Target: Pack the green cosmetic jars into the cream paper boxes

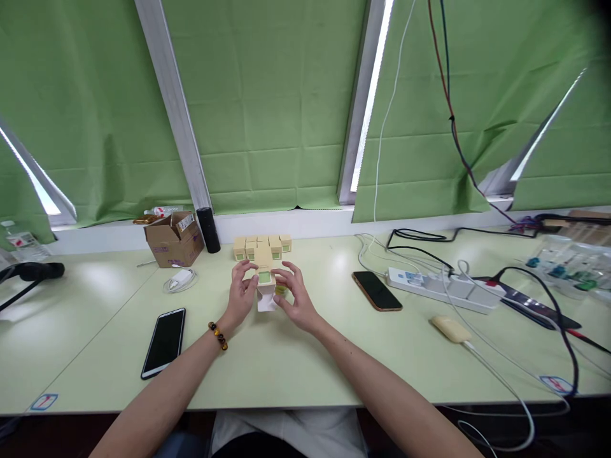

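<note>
Between my two hands is a small pale-yellow cardboard box (pixel 264 259). Its near end stands open, with a white flap (pixel 266 301) hanging toward me and something green showing in the opening. My left hand (pixel 242 294) grips the box's left side with curled fingers. On the other side, my right hand (pixel 298 300) has its fingers at the box's right edge and its thumb by the flap. A yellow-green item (pixel 281 289) is partly hidden behind the right fingers. Several similar small yellow boxes (pixel 251 244) stand grouped just beyond my hands.
A white phone (pixel 165 342) lies left of my forearm, a dark phone (pixel 377 291) to the right. An open brown carton (pixel 174 242), a black cylinder (pixel 208 230) and a white charger (pixel 181 278) sit back left. Cables surround a power strip (pixel 443 289) at right.
</note>
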{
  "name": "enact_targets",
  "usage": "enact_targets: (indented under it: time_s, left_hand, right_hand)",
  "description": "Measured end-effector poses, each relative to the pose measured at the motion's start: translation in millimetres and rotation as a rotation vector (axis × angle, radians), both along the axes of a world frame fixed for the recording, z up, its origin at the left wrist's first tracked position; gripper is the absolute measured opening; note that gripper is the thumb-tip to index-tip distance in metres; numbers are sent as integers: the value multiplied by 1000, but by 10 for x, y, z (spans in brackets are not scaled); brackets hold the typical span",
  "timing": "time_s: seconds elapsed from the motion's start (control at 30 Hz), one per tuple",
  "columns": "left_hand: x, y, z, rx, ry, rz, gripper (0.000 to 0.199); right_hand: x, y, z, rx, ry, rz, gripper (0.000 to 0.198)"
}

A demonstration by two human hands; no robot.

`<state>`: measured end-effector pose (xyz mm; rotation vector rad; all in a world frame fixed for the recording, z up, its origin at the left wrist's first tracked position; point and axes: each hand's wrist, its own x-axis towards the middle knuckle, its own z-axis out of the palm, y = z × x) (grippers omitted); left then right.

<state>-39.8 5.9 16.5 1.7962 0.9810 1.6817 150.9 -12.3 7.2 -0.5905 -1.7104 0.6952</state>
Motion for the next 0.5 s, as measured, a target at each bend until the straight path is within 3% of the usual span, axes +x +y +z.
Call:
enact_targets:
  time_s: [0.17, 0.37, 0.5]
  left_hand:
    - [-29, 9, 2, -15, 21, -39, 35]
    - [-104, 23, -36, -55, 39, -305, 55]
    - [-87, 16, -57, -76, 47, -300, 57]
  right_hand:
    - [18, 68, -19, -101, 78, 70, 40]
    - [41, 157, -48, -201, 217, 105, 43]
    - [40, 155, -45, -222, 205, 88, 49]
